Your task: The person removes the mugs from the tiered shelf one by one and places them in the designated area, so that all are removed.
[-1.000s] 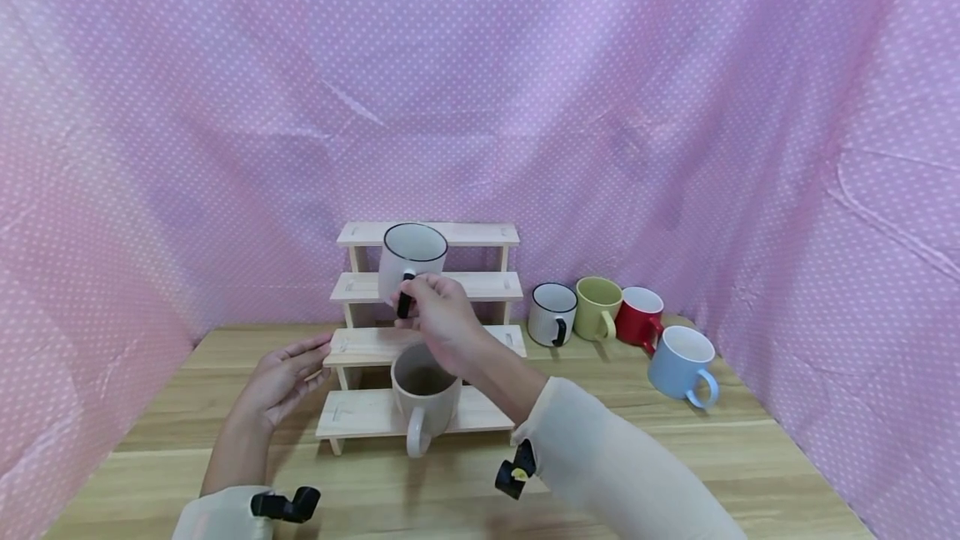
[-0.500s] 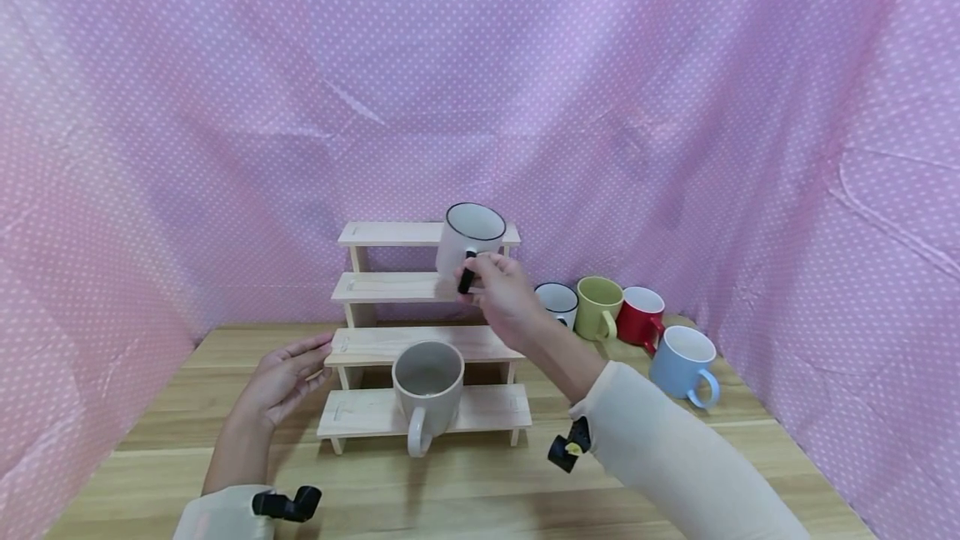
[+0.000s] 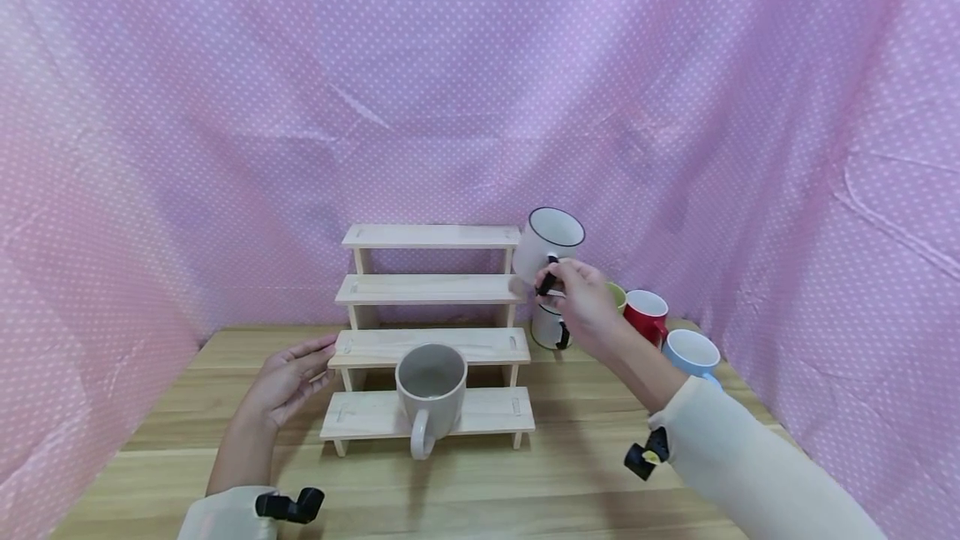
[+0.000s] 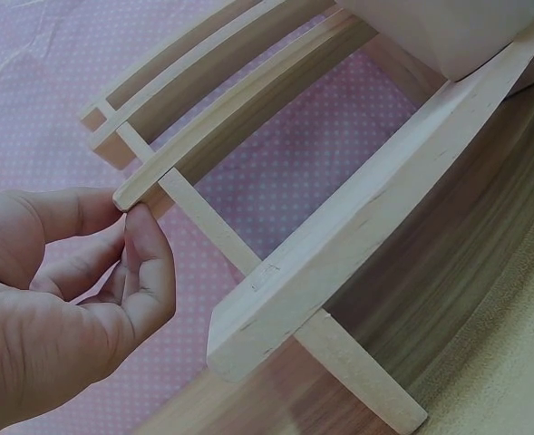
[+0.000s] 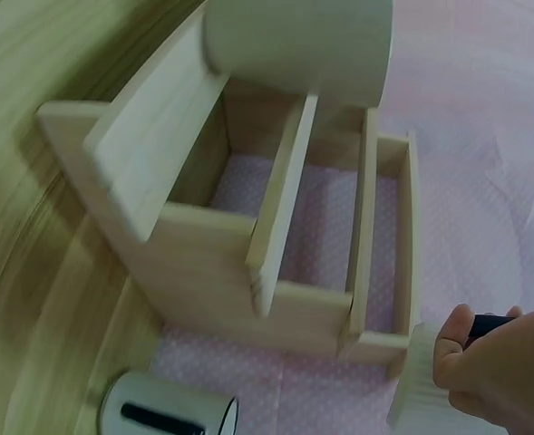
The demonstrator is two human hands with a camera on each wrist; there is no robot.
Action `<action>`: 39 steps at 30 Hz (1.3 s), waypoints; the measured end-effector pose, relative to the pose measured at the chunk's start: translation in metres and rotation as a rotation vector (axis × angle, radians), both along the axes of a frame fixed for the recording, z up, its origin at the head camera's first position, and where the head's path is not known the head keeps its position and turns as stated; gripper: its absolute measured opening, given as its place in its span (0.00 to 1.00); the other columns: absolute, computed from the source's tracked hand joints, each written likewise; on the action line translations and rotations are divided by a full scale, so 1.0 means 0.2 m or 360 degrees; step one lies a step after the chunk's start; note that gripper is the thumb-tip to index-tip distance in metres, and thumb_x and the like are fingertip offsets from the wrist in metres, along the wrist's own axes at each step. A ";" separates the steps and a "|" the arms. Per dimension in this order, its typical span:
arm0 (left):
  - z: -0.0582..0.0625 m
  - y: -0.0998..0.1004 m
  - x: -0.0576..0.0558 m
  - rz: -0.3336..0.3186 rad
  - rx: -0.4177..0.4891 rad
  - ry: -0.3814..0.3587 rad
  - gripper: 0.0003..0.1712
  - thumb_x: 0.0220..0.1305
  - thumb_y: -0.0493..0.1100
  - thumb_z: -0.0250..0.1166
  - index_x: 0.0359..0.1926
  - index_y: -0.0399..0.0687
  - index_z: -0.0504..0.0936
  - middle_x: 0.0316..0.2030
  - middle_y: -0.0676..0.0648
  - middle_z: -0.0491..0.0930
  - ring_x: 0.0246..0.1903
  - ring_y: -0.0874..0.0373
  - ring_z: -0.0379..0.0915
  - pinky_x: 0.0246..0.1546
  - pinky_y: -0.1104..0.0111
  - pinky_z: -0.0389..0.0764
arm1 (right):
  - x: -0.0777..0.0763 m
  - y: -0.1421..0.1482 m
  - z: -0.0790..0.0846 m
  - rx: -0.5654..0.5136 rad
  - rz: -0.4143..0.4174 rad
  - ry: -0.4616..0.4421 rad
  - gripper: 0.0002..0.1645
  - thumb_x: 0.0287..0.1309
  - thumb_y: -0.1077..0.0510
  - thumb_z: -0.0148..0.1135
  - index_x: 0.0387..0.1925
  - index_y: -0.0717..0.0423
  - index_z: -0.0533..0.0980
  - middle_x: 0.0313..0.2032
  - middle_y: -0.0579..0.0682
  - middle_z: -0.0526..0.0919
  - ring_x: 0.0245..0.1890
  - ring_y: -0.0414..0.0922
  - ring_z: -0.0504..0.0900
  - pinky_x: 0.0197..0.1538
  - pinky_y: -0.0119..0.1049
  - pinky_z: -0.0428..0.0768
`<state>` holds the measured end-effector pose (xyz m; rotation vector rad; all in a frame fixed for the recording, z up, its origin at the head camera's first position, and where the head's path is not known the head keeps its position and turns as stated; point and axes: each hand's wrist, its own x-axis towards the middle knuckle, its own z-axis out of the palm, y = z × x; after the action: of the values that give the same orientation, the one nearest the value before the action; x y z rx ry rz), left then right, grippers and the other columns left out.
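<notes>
A white mug (image 3: pixel 546 240) with a black rim and black handle hangs in the air at the right end of the tiered wooden stand (image 3: pixel 435 290). My right hand (image 3: pixel 592 307) pinches its handle; the right wrist view shows those fingers (image 5: pixel 452 349) curled at the black handle. On the stand's left side, my left hand (image 3: pixel 288 382) pinches the corner of the second step from the bottom. Thumb and finger meet on that end in the left wrist view. A beige mug (image 3: pixel 431 390) stands upright on the bottom step, handle toward me.
Right of the stand, a second black-rimmed white mug (image 3: pixel 550 330) stands on the wooden table (image 3: pixel 480 490), partly covered by my right hand. Beyond are a green mug (image 3: pixel 617 297), mostly hidden, a red mug (image 3: pixel 641 319) and a blue mug (image 3: pixel 692 350). Pink dotted cloth (image 3: pixel 450 90) hangs behind.
My right hand has carried the white mug rightward from in front of the stand to its right end, over the other mugs. The left hand has kept its place.
</notes>
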<state>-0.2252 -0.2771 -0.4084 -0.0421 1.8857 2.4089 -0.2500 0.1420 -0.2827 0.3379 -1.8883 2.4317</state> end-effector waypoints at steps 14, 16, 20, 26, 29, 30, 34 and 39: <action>0.00 -0.01 -0.02 -0.0014 0.0001 0.0014 0.13 0.75 0.36 0.61 0.56 0.47 0.84 0.45 0.56 0.84 0.44 0.64 0.80 0.48 0.70 0.82 | 0.06 0.42 -0.14 0.0088 -0.0091 -0.0003 0.18 0.77 0.66 0.42 0.33 0.60 0.76 0.32 0.48 0.80 0.38 0.44 0.77 0.45 0.36 0.80; 0.00 0.00 -0.02 -0.0016 0.0010 0.0011 0.14 0.75 0.35 0.61 0.57 0.46 0.84 0.45 0.55 0.84 0.43 0.64 0.80 0.48 0.70 0.82 | 0.08 0.48 -0.17 0.0123 -0.0109 -0.0011 0.16 0.78 0.65 0.42 0.34 0.61 0.75 0.33 0.48 0.79 0.38 0.43 0.78 0.44 0.35 0.81; 0.00 -0.01 -0.02 -0.0012 0.0021 0.0011 0.14 0.76 0.35 0.60 0.57 0.46 0.84 0.46 0.55 0.84 0.43 0.64 0.80 0.47 0.71 0.82 | 0.11 0.57 -0.23 0.0189 -0.0132 -0.0008 0.16 0.78 0.64 0.42 0.35 0.61 0.74 0.34 0.49 0.79 0.38 0.42 0.79 0.44 0.35 0.82; 0.00 -0.01 -0.01 -0.0009 0.0014 0.0013 0.14 0.75 0.34 0.60 0.57 0.46 0.84 0.45 0.56 0.84 0.44 0.64 0.80 0.47 0.71 0.82 | 0.17 0.69 -0.33 0.0217 -0.0006 0.0034 0.16 0.79 0.65 0.42 0.35 0.64 0.75 0.35 0.50 0.78 0.39 0.43 0.77 0.43 0.36 0.80; 0.00 0.00 -0.01 -0.0017 -0.0004 0.0026 0.14 0.75 0.35 0.60 0.57 0.46 0.84 0.45 0.56 0.84 0.44 0.64 0.80 0.48 0.70 0.82 | 0.20 0.75 -0.38 0.0213 0.0056 0.0073 0.16 0.78 0.66 0.42 0.34 0.63 0.74 0.34 0.49 0.78 0.39 0.43 0.77 0.42 0.35 0.79; 0.01 0.00 -0.01 -0.0016 -0.0008 0.0029 0.14 0.75 0.35 0.60 0.57 0.47 0.84 0.45 0.57 0.84 0.44 0.64 0.80 0.48 0.70 0.82 | 0.21 0.76 -0.39 0.0214 0.0071 0.0076 0.16 0.78 0.67 0.42 0.34 0.63 0.74 0.34 0.49 0.78 0.39 0.43 0.78 0.42 0.35 0.79; 0.01 0.00 -0.01 0.0003 -0.0015 0.0031 0.13 0.76 0.35 0.59 0.54 0.49 0.86 0.44 0.57 0.84 0.43 0.65 0.80 0.47 0.70 0.82 | 0.24 0.82 -0.45 0.0248 0.0124 0.0062 0.17 0.78 0.67 0.43 0.33 0.63 0.75 0.36 0.50 0.78 0.40 0.42 0.79 0.43 0.36 0.81; 0.02 0.00 0.00 0.0014 -0.0006 0.0021 0.14 0.77 0.33 0.57 0.50 0.51 0.87 0.43 0.56 0.84 0.42 0.64 0.80 0.46 0.70 0.82 | 0.26 0.86 -0.53 0.0283 0.0143 0.0049 0.15 0.78 0.66 0.44 0.35 0.68 0.75 0.36 0.52 0.79 0.39 0.44 0.80 0.44 0.38 0.83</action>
<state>-0.2247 -0.2761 -0.4054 -0.0345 1.8996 2.4176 -0.1974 0.3138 -0.3884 0.4750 -2.1255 2.3009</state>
